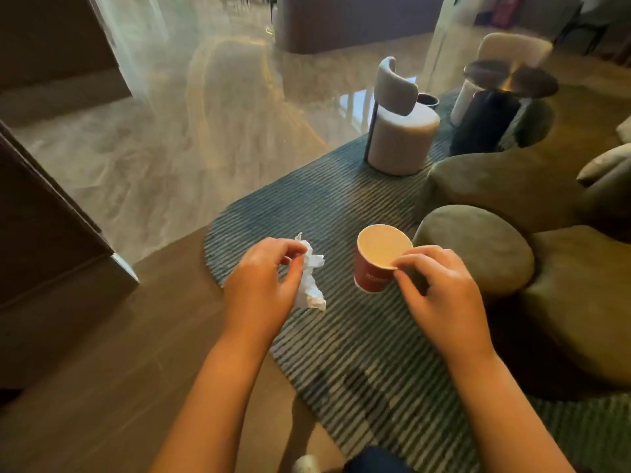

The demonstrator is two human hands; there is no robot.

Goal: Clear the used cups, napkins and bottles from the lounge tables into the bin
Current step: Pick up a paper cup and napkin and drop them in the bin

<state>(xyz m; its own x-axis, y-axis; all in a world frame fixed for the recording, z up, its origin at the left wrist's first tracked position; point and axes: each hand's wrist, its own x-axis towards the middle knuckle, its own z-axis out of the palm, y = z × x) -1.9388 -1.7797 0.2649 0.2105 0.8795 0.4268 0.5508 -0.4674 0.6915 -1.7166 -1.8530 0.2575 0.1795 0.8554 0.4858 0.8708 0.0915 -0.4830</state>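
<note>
One cup (370, 273), one napkin (313, 294)

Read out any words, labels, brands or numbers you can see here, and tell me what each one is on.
Nothing here can be read.
On the red paper cup in the right hand: pale print on its side, too blurred to read.
On the crumpled napkin in the left hand: no print shows.
On the red object far back, top right: too blurred to tell.

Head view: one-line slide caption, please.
Left hand pinches a crumpled napkin, right hand holds a red paper cup by its rim.
</note>
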